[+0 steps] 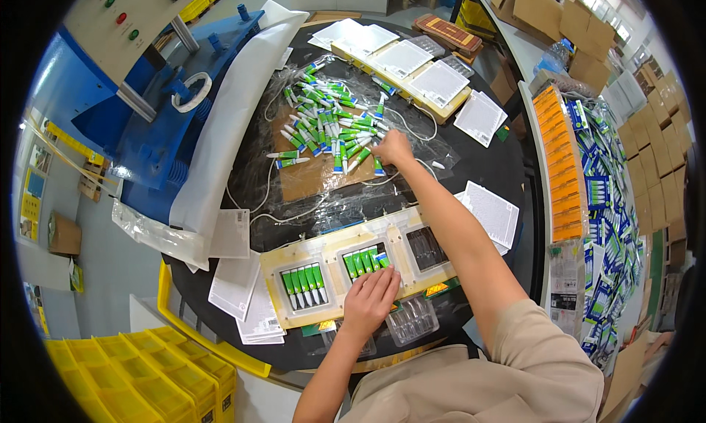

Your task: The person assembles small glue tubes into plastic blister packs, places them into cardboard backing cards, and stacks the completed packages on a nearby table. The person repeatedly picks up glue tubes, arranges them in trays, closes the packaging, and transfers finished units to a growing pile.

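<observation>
Head view looks down on a round black worktable (pixel 485 165) where a person fills moulded trays with small green-and-white tubes. The left hand (pixel 370 299) lies flat with fingers spread on the middle pocket of the cream fixture tray (pixel 334 248) at the near edge, pressing on the row of tubes (pixel 365 261) lying there. The left pocket already holds a full row (pixel 303 285); the right pocket (pixel 425 246) is dark and looks empty. The right hand (pixel 392 147) reaches far across to the loose pile of tubes (pixel 327 118) on clear plastic film; whether its fingers are pinched on a tube I cannot tell.

To do this well, I judge the tubes should go in parallel, all turned the same way, and be pressed level so none rides up on its neighbour.

Clear empty blister shells (pixel 412 320) sit just near of the fixture. White printed cards (pixel 494 211) lie to the right of it, more of them (pixel 246 290) stacked at its left. A second fixture (pixel 403 66) with white cards lies at the far side. Along the right runs a row of orange flat packs (pixel 560 165), and beyond it a heap of blue-and-green carded packs (pixel 607 202). Yellow bins (pixel 140 379) stand near left, brown cartons (pixel 559 15) far right.
</observation>
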### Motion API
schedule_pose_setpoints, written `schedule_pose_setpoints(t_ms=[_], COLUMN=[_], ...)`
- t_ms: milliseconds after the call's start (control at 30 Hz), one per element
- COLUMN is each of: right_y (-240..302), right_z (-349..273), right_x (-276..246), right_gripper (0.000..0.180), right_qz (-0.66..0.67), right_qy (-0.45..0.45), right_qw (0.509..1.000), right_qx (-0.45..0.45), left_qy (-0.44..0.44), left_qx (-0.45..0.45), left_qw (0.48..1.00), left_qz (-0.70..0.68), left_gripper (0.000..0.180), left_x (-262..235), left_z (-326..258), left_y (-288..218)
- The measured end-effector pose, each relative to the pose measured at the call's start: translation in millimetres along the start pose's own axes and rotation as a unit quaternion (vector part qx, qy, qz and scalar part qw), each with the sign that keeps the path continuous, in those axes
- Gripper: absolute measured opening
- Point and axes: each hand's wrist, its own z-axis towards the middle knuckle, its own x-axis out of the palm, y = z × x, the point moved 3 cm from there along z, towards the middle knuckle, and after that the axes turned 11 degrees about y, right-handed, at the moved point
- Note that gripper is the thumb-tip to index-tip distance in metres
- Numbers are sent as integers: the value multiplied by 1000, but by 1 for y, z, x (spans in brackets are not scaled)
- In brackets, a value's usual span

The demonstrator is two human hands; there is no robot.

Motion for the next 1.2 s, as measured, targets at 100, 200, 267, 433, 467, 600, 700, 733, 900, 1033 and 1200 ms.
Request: schedule_pose_setpoints(t_ms=[100, 200, 267, 433, 467, 600, 700, 733, 900, 1033, 1200], right_y=[-22, -44, -60, -84, -84, -79, -71, -69, -67, -62, -49], right_z=[-30, -95, -143, -240, -255, -302, -320, -324, -322, -320, -309], right_x=[-13, -34, -46, -49, -45, -22, -10, -6, 8, 15, 0], right_gripper=[29, 16, 12, 17, 17, 20, 22, 22, 21, 20, 15], right_qz=[182, 369, 415, 462, 447, 309, 116, 63, -28, -17, -32], right_qy=[57, 23, 5, -35, -33, -89, -187, -206, -215, -175, -183], right_qw=[980, 918, 897, 883, 890, 935, 936, 932, 930, 951, 947], right_qx=[-46, -147, -152, -75, -83, -150, -274, -292, -295, -256, -261], left_qy=[12, 15, 48, 125, 136, 158, 155, 159, 223, 241, 264], left_qx=[6, 3, 19, 38, 38, 7, -29, -31, -53, -61, -49], left_qw=[1000, 1000, 999, 990, 989, 987, 987, 987, 973, 969, 963], left_qz=[8, 0, 15, 47, 40, 17, -19, -14, 9, 5, 24], left_gripper=[29, 30, 29, 28, 32, 46, 47, 53, 64, 68, 75], left_x=[7, 9, 12, 23, 25, 29, 26, 25, 27, 28, 25], left_z=[3, 4, 4, 3, 2, 0, -5, -6, -6, -6, -12], left_y=[-1, -2, -3, 1, 2, 1, -2, -1, 9, 11, 15])
